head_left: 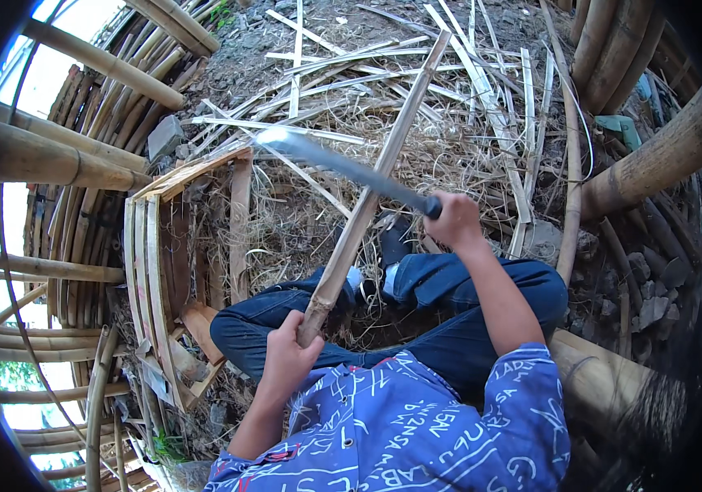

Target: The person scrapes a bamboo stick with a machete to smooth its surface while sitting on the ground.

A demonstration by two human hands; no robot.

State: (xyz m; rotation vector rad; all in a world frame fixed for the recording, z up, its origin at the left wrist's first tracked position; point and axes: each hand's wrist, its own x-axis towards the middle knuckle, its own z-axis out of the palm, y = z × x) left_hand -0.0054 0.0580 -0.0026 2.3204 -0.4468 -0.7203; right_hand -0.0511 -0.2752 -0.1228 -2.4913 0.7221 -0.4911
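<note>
My left hand is closed round the near end of a long split bamboo strip, which slants up and away to the right between my bent knees. In my right hand is the dark handle of a long-bladed knife. Its pale blade points up and left and crosses over the strip near the strip's middle. Whether the blade touches the strip I cannot tell. My fingers on the handle are wrapped tight.
A wooden crate stands by my left knee. Thin bamboo slats and curly shavings litter the ground ahead. Thick bamboo poles flank me on both sides, with broken stones at the right.
</note>
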